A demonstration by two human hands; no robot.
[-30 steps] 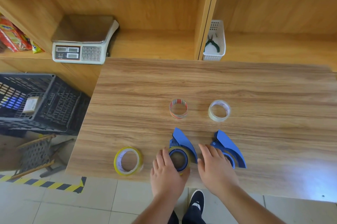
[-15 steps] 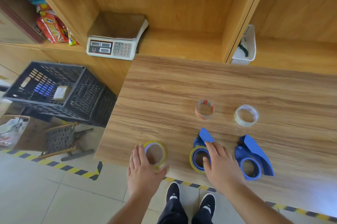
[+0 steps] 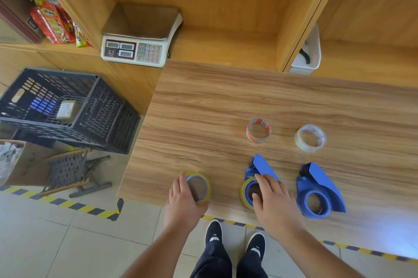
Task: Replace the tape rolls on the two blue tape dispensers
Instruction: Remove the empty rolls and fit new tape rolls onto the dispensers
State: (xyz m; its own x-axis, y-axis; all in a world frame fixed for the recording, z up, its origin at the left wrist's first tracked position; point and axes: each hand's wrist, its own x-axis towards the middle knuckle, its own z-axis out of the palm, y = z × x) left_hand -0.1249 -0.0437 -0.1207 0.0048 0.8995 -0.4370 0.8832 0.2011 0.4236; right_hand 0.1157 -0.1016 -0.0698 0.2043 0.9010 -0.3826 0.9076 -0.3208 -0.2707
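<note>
Here, the wooden table (image 3: pixel 282 101) is the anchor. At its near edge the left hand (image 3: pixel 183 200) cups a loose yellow tape roll (image 3: pixel 200 188), fingers curled around its left rim, the roll lying flat on the wood. Just to the right along that edge, the right hand (image 3: pixel 274 204) rests spread over the left blue dispenser (image 3: pixel 257 173), which carries a yellow roll. The right blue dispenser (image 3: pixel 317 189) lies nearby, untouched. Farther in on the table sit a red-striped roll (image 3: pixel 258 130) and a clear roll (image 3: pixel 310 137).
</note>
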